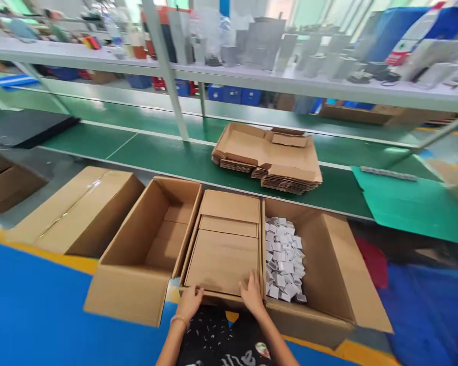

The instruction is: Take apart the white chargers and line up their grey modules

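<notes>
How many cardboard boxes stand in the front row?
5, left to right: partial box, taped box, open box, covered box at the fingers, rightmost box. Others may be hidden.

You see matt brown cardboard in the middle carton (pixel 221 259), smooth across its panels, and in the stack of sheets (pixel 270 147), rougher-looking along its layered edges. On the sealed carton (pixel 57 203) you have glossy, clear plastic-looking tape (pixel 93 184); the small white pieces (pixel 284 259) look smooth, paper or plastic indeterminate. Your green bench (pixel 168 157) appears smooth with a soft sheen, your black top (pixel 209 335) matt printed cloth.
</notes>
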Demonstrator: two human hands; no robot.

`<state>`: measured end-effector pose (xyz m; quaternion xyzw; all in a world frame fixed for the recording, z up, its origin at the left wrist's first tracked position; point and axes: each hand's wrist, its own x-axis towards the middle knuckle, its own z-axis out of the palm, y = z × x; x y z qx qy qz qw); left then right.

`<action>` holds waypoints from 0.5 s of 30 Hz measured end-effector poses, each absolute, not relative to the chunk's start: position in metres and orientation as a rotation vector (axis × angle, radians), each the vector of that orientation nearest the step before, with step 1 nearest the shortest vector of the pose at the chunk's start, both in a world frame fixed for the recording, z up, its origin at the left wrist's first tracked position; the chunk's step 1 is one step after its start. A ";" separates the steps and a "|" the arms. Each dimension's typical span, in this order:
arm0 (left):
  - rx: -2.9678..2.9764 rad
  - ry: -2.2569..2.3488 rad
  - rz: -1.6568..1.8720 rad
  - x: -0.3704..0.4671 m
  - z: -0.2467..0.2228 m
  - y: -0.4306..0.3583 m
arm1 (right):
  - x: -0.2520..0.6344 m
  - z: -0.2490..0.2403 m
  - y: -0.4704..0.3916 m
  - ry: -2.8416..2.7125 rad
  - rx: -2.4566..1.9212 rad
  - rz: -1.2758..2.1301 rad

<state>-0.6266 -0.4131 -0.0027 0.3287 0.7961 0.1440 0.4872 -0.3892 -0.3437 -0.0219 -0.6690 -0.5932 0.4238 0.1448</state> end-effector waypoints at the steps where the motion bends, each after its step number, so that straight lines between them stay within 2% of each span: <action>1: 0.900 1.977 0.375 -0.643 -0.002 -0.402 | -0.395 -0.023 -0.335 -1.694 -1.998 1.158; 4: 1.130 2.038 0.411 -0.677 -0.008 -0.362 | -0.411 -0.024 -0.317 -1.626 -2.184 0.994; 8: 1.249 2.066 0.310 -0.677 -0.023 -0.328 | -0.425 -0.022 -0.300 -1.506 -2.367 0.864; 15: 1.068 2.210 0.115 -0.662 -0.040 -0.286 | -0.432 -0.025 -0.274 -1.390 -2.486 0.924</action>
